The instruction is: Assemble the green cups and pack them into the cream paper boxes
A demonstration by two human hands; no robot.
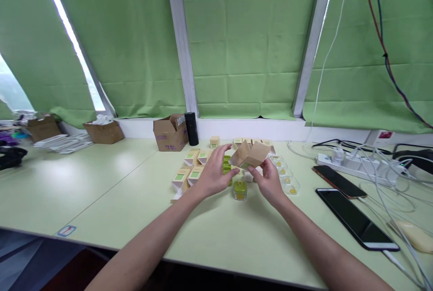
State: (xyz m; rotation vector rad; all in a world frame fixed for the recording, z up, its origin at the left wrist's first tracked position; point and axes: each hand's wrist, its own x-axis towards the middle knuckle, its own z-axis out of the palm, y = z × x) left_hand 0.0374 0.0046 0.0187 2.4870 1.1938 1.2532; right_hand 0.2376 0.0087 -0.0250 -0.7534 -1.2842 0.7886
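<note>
A small kraft-coloured carton (251, 154) with its flaps unfolded is gripped at its right side by my right hand (271, 183), above the table. My left hand (216, 173) is on the other side of it, thumb and fingers apart, with nothing held. Below the carton stands a small clear jar with a green lid (240, 190) and something yellow inside. More green lids (227, 164) show behind my left hand, partly covered. Several kraft cartons with green labels (180, 179) are grouped to the left. On the right lie clear plastic containers with yellow bits (287, 180).
At the back are an opened cardboard box (171, 134) and a black cylinder (191, 129). Two phones (355, 219), a white power strip (361, 167) and tangled cables fill the right side. Papers (66, 142) and another box (104, 132) lie far left.
</note>
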